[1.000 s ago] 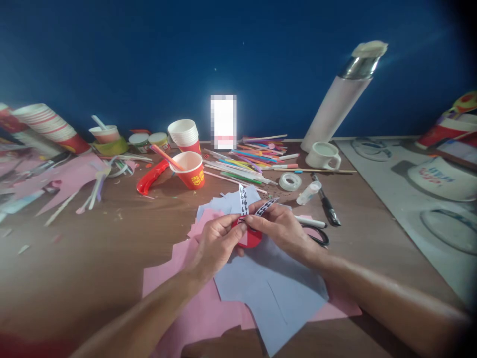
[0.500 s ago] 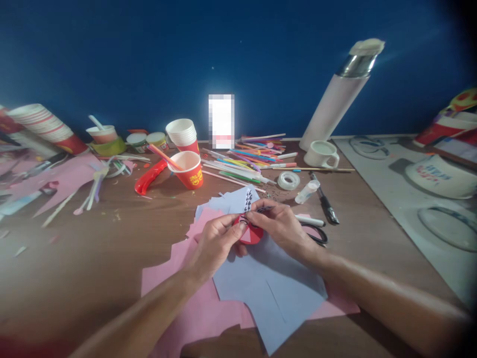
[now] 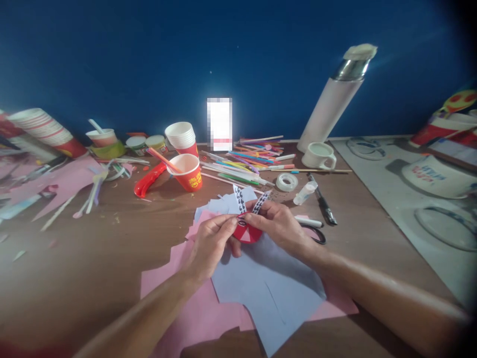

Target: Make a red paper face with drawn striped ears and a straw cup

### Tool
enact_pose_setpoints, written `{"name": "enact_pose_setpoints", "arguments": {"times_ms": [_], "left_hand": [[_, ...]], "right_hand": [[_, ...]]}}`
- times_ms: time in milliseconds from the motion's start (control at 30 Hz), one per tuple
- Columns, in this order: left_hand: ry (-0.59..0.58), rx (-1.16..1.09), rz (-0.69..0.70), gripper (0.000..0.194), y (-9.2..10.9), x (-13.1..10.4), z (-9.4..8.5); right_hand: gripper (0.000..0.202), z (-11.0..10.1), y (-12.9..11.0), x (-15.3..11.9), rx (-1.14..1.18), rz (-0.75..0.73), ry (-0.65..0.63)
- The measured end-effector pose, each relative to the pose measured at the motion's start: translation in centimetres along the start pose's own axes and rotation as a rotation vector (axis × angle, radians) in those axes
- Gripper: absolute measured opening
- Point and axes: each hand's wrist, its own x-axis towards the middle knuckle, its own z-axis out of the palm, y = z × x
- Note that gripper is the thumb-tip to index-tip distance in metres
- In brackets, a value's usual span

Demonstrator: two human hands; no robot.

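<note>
I am looking remotely over a brown table [image 3: 93,258], where pink sheets [image 3: 201,308] are lying partly beneath blue-grey paper [image 3: 264,283]. Above that paper, my left hand [image 3: 212,243] and right hand [image 3: 281,226] are pinching a rounded red piece [image 3: 255,234]; two black-marked white strips [image 3: 240,200] are rising by its top edge.

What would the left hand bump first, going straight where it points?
Probably the more upright white paper strip with black marks, just beyond the red rounded piece the left hand holds; depth is unclear.
</note>
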Motion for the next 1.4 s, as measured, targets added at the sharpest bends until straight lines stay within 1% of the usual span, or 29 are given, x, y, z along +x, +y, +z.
{"name": "enact_pose_setpoints", "arguments": {"times_ms": [167,267,333,500,667,767,933,1100,1233,1400], "left_hand": [[0.021,-0.141,0.005,0.029,0.2,0.4,0.2],[0.019,-0.234,-0.003,0.024,0.4,0.6,0.2],[0.009,-0.272,-0.004,0.024,0.5,0.6,0.2],[0.004,-0.279,-0.016,0.027,0.6,0.4,0.0],[-0.061,-0.314,-0.001,0.028,0.3,0.5,-0.2],[-0.091,-0.368,0.013,0.027,0.1,0.6,-0.3],[-0.088,-0.412,0.037,0.026,0.1,0.7,-0.3],[-0.113,-0.432,0.020,0.027,0.2,0.7,-0.4],[-0.110,-0.479,0.008,0.025,0.3,0.6,-0.3],[-0.107,-0.528,-0.013,0.023,0.2,0.5,-0.2]], "right_hand": [[0.025,-0.1,0.0,-0.1,0.036,-0.033,-0.071],[0.026,-0.1,-0.4,-0.2,0.071,-0.020,-0.079],[0.025,-0.1,-0.5,-0.3,0.043,-0.003,-0.078],[0.026,-0.1,-0.9,-0.4,-0.083,0.026,-0.029],[0.026,0.1,-1.4,-0.4,-0.115,0.025,-0.009],[0.026,0.2,-1.4,-0.4,-0.110,-0.004,-0.006],[0.026,0.1,-0.7,-0.3,-0.073,-0.013,-0.039],[0.026,0.2,0.1,-0.3,-0.011,-0.017,-0.059],[0.031,0.3,-0.2,-0.4,-0.026,-0.002,-0.037],[0.039,0.4,-0.6,-0.6,-0.007,0.000,-0.048]]}}
